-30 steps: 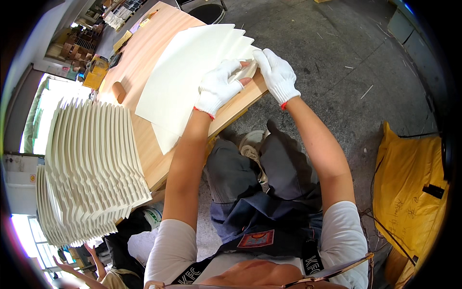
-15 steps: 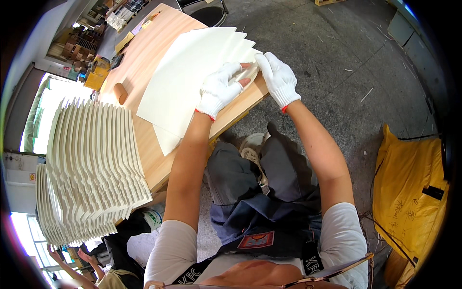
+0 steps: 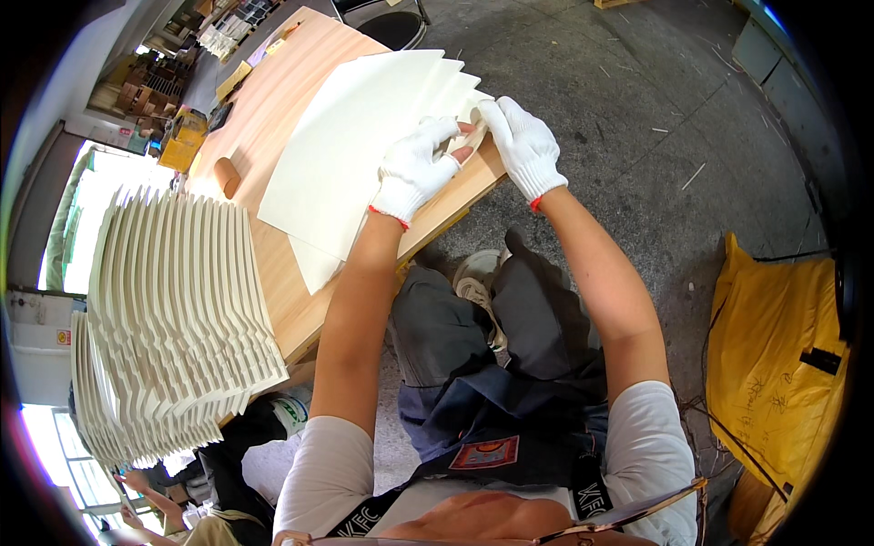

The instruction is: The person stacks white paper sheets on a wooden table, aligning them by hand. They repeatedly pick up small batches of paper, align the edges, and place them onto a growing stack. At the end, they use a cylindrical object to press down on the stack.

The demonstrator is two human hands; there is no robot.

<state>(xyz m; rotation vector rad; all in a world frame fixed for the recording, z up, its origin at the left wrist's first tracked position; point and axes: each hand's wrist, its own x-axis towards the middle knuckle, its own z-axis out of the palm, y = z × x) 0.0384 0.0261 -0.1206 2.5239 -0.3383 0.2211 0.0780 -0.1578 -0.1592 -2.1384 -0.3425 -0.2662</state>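
Several white sheets of paper or thin card lie fanned out on a light wooden table, their stepped corners toward the far right. My left hand, in a white knit glove with the thumb tip and a fingertip bare, bends around the near right edge of the sheets. My right hand, gloved in white with a red cuff, has its fingers together at the right corner. A sheet curls up between both hands. The fingertips of the right hand are partly hidden.
A large stack of folded white sheets stands at the table's left end. Farther back are a brown curved piece and a yellow box. A black chair stands beyond the table; yellow cloth hangs at right. Another person's arms show lower left.
My right hand has shifted slightly left and down, and the sheet edge between my hands curls up more. The other person's arms at lower left have moved.
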